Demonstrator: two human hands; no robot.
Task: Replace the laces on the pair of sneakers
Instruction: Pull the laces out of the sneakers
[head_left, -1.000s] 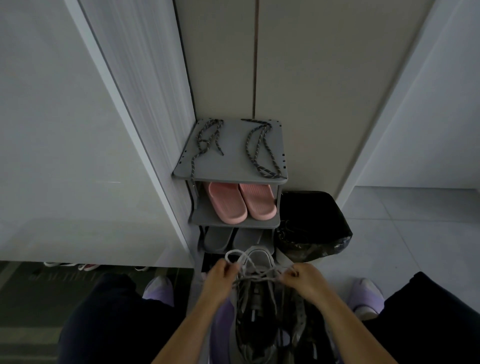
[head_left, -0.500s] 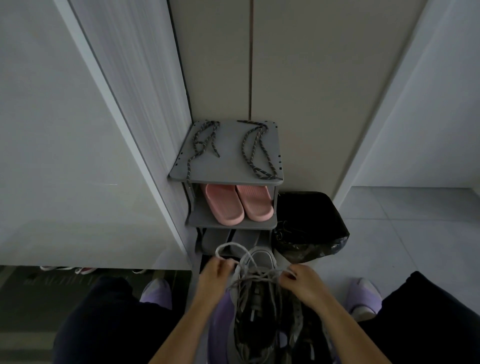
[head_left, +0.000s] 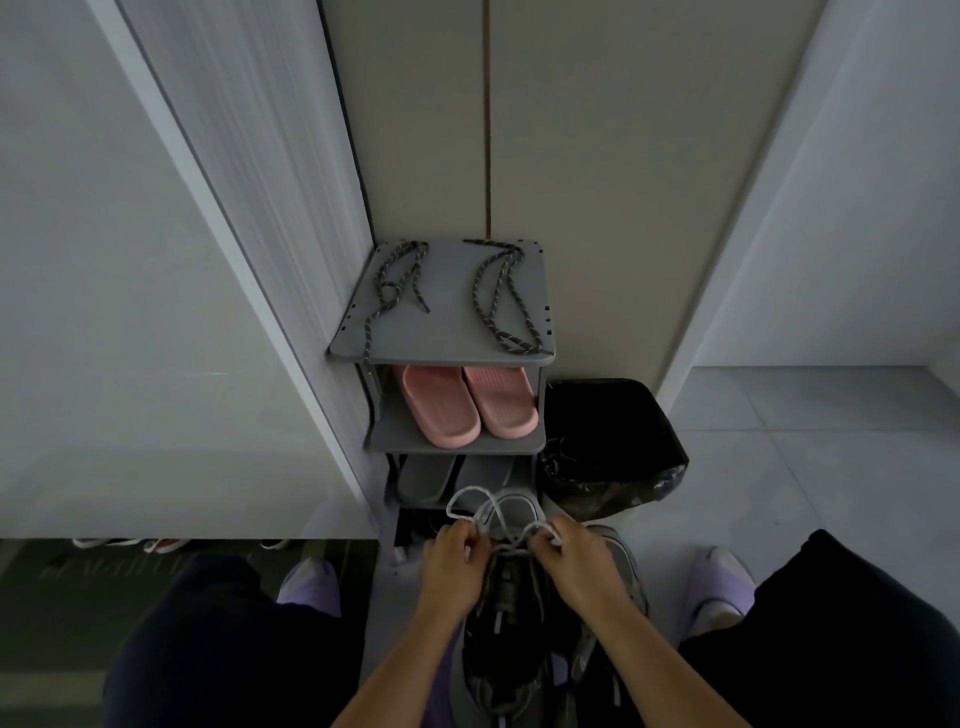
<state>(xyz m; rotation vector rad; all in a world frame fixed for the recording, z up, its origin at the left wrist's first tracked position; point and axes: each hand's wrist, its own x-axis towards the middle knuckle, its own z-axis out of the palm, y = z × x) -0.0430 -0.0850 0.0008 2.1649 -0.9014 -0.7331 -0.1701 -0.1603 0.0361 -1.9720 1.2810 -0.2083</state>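
Note:
A grey sneaker (head_left: 506, 613) stands between my knees, toe pointing away from me. A white lace (head_left: 470, 501) loops above its toe. My left hand (head_left: 457, 564) pinches the lace on the left side and my right hand (head_left: 574, 558) pinches it on the right, both close over the top eyelets. A second sneaker (head_left: 618, 571) lies just right of the first, mostly hidden by my right arm. Two dark speckled laces, one (head_left: 392, 283) on the left and one (head_left: 504, 304) on the right, lie loose on top of the grey shoe rack (head_left: 447, 332).
Pink slippers (head_left: 467, 410) sit on the rack's second shelf, grey slippers (head_left: 426, 475) on the one below. A black plastic bag (head_left: 610, 447) stands right of the rack. My feet in lilac slippers (head_left: 719, 587) rest on the tiled floor. A wall panel closes the left side.
My hands have moved closer together over the sneaker, and the white lace loops have shifted and risen above the toe.

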